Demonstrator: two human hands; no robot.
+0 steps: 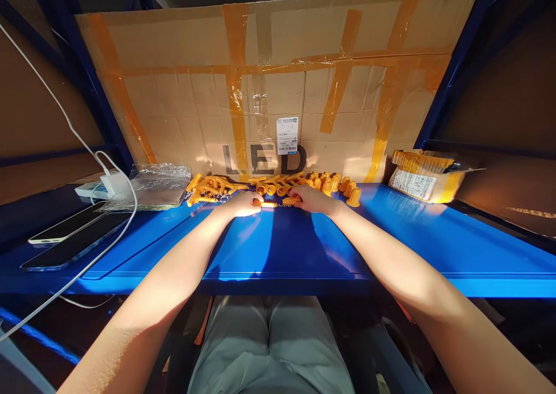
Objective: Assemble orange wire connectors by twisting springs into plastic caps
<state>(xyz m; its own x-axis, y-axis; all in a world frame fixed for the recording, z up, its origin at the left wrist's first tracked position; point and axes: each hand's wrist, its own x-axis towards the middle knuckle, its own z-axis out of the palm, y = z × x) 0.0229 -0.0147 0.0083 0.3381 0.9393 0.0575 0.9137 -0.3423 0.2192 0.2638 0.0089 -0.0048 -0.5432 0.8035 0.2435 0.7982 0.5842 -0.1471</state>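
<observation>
Both my hands rest at the middle of a blue shelf (278,243), in front of a heap of small orange plastic parts (269,184). My left hand (243,204) has its fingers curled round the left end of a thin orange piece with a metal spring (270,204). My right hand (313,199) is closed on an orange part (290,200) at the spring's right end. To the right of the heap stand several orange caps (347,189). To its left lie assembled orange pieces (208,190).
A taped cardboard sheet marked LED (269,92) stands behind the shelf. Left lie a clear plastic bag (152,185), a white charger with cable (112,182) and two phones (73,234). An opened yellow package (423,177) sits at the right. Blue rack posts flank both sides.
</observation>
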